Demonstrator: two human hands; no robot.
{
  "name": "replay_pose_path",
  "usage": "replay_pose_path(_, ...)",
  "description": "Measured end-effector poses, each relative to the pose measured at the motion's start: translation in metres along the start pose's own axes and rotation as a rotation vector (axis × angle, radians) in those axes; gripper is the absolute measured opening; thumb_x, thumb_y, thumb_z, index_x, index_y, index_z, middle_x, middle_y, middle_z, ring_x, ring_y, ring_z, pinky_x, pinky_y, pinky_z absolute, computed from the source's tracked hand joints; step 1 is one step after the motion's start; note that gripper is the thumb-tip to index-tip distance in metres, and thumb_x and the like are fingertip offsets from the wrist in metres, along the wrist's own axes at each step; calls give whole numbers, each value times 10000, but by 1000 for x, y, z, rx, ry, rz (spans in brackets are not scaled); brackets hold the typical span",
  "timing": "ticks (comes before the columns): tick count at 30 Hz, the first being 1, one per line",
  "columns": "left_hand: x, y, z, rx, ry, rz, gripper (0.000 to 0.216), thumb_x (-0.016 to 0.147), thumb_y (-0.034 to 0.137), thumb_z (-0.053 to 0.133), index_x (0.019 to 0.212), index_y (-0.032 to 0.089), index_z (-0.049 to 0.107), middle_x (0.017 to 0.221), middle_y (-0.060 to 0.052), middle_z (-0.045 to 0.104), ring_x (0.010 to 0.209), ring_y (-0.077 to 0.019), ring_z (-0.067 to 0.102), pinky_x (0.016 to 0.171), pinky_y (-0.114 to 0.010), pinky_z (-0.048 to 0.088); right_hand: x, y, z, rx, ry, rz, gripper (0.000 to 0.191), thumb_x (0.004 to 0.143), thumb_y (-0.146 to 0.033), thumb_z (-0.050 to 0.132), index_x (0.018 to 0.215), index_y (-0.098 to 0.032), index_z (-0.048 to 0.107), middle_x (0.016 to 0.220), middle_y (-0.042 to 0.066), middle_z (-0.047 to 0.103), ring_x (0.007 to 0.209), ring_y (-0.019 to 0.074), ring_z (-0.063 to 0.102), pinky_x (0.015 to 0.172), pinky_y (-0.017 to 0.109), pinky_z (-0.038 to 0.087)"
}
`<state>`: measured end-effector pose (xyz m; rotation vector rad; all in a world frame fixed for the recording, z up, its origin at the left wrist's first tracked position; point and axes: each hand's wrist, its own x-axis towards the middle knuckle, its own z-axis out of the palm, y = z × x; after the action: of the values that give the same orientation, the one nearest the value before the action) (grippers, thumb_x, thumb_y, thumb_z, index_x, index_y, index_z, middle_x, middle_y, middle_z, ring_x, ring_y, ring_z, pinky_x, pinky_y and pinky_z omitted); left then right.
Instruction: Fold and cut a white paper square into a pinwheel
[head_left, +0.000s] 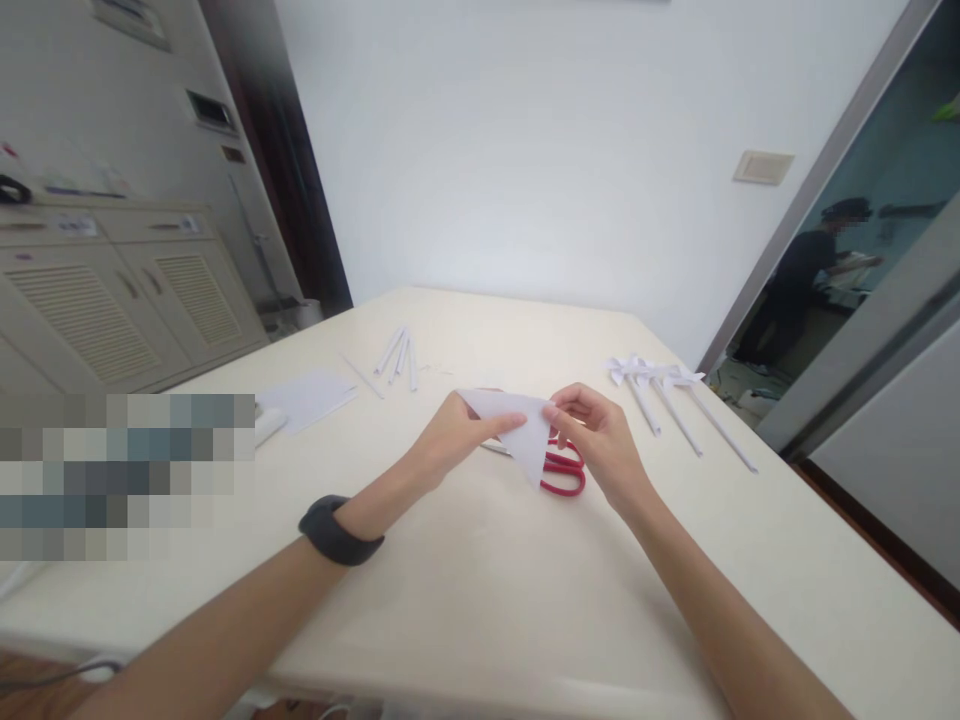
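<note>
A white piece of paper in a triangle shape [525,440] is held up above the table between both my hands. My left hand [461,430] pinches it, thumb lying across the front and fingers behind. At its upper right corner, my right hand [589,430] grips the edge between thumb and fingertips. Beneath the paper lie scissors with red handles [566,480]; the paper covers their middle, and a bit of blade shows on the left. A dark band [341,530] is around my left wrist.
Paper pinwheels on rolled sticks [664,385] lie at the right of the white table [480,590]. Several rolled paper sticks [401,355] and white sheets [307,395] lie left. A person [802,270] is beyond the doorway.
</note>
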<state>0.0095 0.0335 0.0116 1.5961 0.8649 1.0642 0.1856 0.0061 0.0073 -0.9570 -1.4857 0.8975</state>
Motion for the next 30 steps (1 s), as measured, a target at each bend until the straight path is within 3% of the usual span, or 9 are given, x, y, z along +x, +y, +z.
replay_pose_path(13,0,-5,-3,82,41,27,312,727,413,671,914,164,692,878,-72,725,825,-261,666,692,-330,512,0,3,1,-205,-63,26,107,804,-290,572,758,-194,583,730,7,614,693,156,578,593,262,463)
replay_pose_path(22,-1,-3,0,55,90,96,322,726,391,672,929,142,693,897,-79,733,842,-262,675,690,-318,535,-2,-2,2,-159,-6,-3,130,799,-294,598,734,-180,602,666,-2,598,627,126,537,551,228,441)
replay_pose_path(30,1,-2,-2,-65,13,84,375,769,349,651,1075,132,657,961,-93,728,831,-215,685,704,-268,541,1,0,-6,-66,-2,64,217,800,-345,616,712,-148,596,648,2,595,565,96,513,540,213,403)
